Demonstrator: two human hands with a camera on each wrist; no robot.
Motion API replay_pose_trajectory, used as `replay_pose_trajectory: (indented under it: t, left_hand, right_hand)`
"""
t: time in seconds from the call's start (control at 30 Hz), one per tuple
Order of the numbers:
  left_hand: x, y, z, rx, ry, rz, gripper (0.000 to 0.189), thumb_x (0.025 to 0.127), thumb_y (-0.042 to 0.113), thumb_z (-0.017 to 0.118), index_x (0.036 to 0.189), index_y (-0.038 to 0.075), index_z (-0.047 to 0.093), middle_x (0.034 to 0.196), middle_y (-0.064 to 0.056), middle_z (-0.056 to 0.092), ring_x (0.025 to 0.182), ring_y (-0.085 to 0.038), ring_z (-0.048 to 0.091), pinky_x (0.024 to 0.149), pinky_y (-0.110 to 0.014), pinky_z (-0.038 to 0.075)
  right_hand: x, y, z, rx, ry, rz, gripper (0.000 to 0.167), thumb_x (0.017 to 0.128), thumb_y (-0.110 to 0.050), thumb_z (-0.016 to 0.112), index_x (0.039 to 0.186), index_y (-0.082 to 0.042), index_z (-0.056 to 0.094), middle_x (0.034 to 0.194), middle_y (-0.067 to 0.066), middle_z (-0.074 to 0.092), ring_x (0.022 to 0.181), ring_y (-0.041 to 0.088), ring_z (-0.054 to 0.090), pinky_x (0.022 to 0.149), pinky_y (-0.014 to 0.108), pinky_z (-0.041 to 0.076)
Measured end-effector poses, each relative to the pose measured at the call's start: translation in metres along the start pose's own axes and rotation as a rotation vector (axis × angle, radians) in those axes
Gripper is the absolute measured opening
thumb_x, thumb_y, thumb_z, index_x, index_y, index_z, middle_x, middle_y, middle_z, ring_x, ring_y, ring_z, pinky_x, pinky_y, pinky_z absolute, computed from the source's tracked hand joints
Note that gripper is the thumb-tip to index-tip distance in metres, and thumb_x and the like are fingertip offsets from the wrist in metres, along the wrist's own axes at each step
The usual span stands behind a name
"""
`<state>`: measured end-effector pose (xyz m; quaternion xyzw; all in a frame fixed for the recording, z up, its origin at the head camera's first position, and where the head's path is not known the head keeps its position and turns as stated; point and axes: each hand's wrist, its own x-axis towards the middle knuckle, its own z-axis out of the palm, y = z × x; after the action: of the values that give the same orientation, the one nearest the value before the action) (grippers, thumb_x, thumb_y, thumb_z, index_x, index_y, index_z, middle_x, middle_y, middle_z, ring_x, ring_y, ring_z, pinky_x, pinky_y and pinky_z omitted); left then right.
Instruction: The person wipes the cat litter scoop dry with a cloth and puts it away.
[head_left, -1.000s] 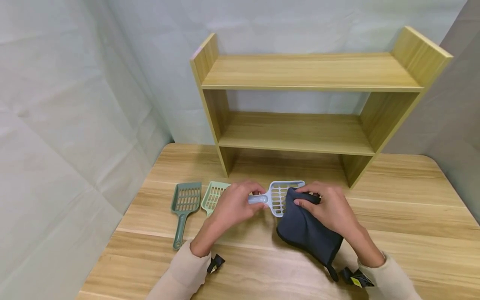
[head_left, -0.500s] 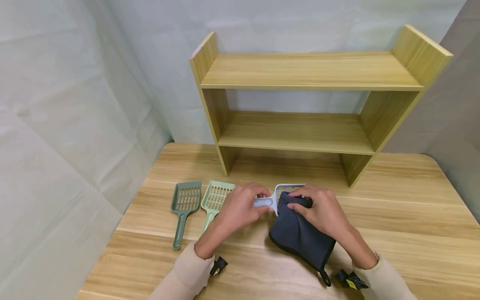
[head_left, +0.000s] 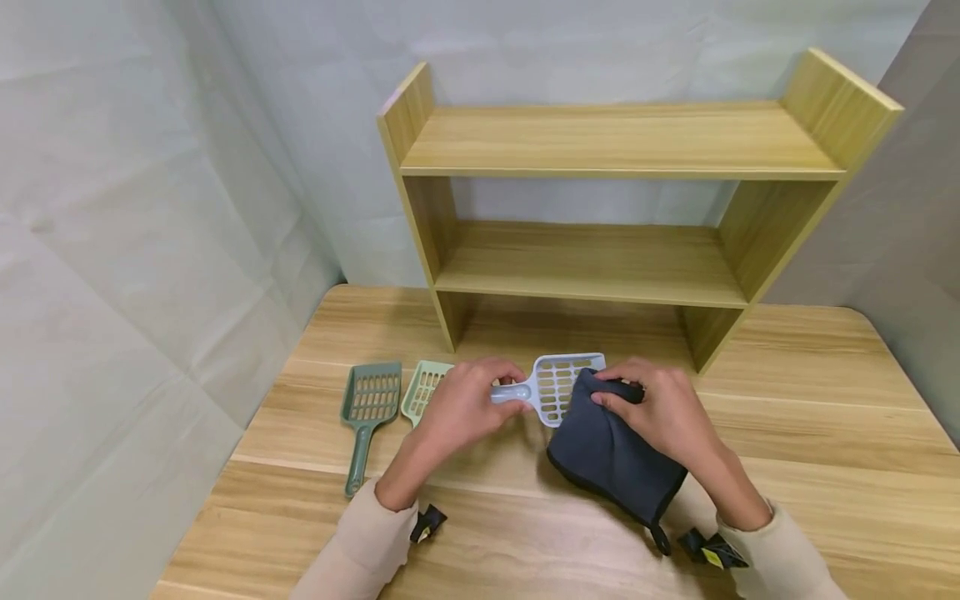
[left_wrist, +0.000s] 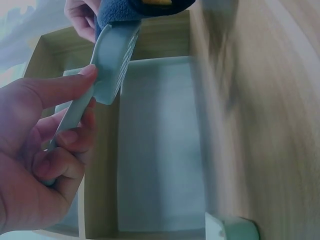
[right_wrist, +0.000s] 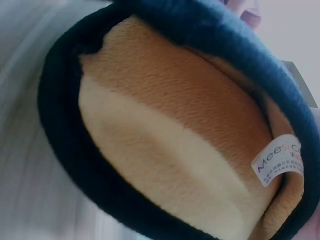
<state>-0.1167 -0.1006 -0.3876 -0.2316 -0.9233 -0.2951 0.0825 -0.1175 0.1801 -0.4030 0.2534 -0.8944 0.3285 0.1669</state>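
Note:
My left hand (head_left: pixel 467 406) pinches the handle of a pale blue slotted litter scoop (head_left: pixel 553 388) between thumb and fingers, its head pointing right. My right hand (head_left: pixel 666 410) pinches the upper corner of a dark blue cloth (head_left: pixel 617 460) with a black edge and hanging loop. The cloth overlaps the right part of the scoop's head and hides it. In the left wrist view the scoop (left_wrist: pixel 111 62) is seen from its side, its far end under the cloth. Tan fleece and a printed white tag (right_wrist: pixel 280 159) show on the cloth's inner side in the right wrist view.
To the left, a dark green litter scoop (head_left: pixel 373 398) lies on the wooden table (head_left: pixel 300 467). A light green scoop (head_left: pixel 423 392) lies beside it, partly hidden by my left hand. Behind my hands stands a wooden shelf unit (head_left: pixel 600 287).
The cloth slid left over the scoop's head, then back right. Since half a second ago, the scoop has moved left and slightly up, and more of its slots show.

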Motion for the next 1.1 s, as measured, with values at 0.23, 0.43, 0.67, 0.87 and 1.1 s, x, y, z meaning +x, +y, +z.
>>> replay_pose_trajectory:
  t: [0.23,0.43,0.67,0.87,1.1]
  left_hand:
    - [0.001,-0.004,-0.009,-0.004,0.002,-0.033,0.027,0.079,0.014,0.097,0.101,0.011,0.081,0.093,-0.001,0.078,0.077,-0.012,0.066,0.070,-0.028,0.053]
    - [0.001,-0.009,-0.022,-0.012,0.007,-0.069,0.027,0.081,0.015,0.095,0.103,0.010,0.081,0.095,-0.004,0.078,0.079,-0.015,0.067,0.071,-0.031,0.055]
    - [0.000,-0.015,-0.034,-0.059,0.013,-0.111,0.028,0.084,0.016,0.094,0.107,0.009,0.081,0.099,-0.004,0.078,0.080,-0.014,0.065,0.071,-0.029,0.054]
    - [-0.001,-0.016,-0.042,-0.086,0.032,-0.118,0.029,0.085,0.016,0.093,0.109,0.007,0.081,0.098,-0.006,0.078,0.078,-0.015,0.064,0.069,-0.028,0.052]
    - [-0.003,-0.015,-0.048,-0.107,0.046,-0.102,0.028,0.086,0.017,0.092,0.110,0.007,0.081,0.100,-0.005,0.079,0.078,-0.017,0.064,0.069,-0.027,0.052]
  right_hand:
    - [0.003,0.007,-0.010,-0.027,0.050,-0.016,0.025,0.082,-0.008,0.093,0.106,-0.011,0.085,0.098,0.004,0.083,0.078,0.016,0.072,0.067,0.030,0.054]
    - [0.003,0.013,-0.023,-0.013,0.095,0.040,0.025,0.085,-0.006,0.091,0.109,-0.011,0.084,0.100,0.007,0.082,0.072,0.013,0.065,0.062,0.025,0.047]
    - [0.005,0.018,-0.032,0.043,0.106,0.136,0.022,0.091,-0.009,0.086,0.112,-0.011,0.083,0.106,0.010,0.083,0.092,0.032,0.077,0.078,0.006,0.045]
    - [0.006,0.021,-0.035,0.101,0.087,0.230,0.023,0.098,-0.015,0.081,0.120,-0.010,0.080,0.107,0.012,0.082,0.095,0.007,0.074,0.083,0.002,0.043]
    - [0.008,0.024,-0.039,0.216,0.021,0.316,0.030,0.106,-0.023,0.072,0.133,-0.010,0.073,0.116,0.013,0.080,0.093,-0.012,0.063,0.082,0.009,0.048]
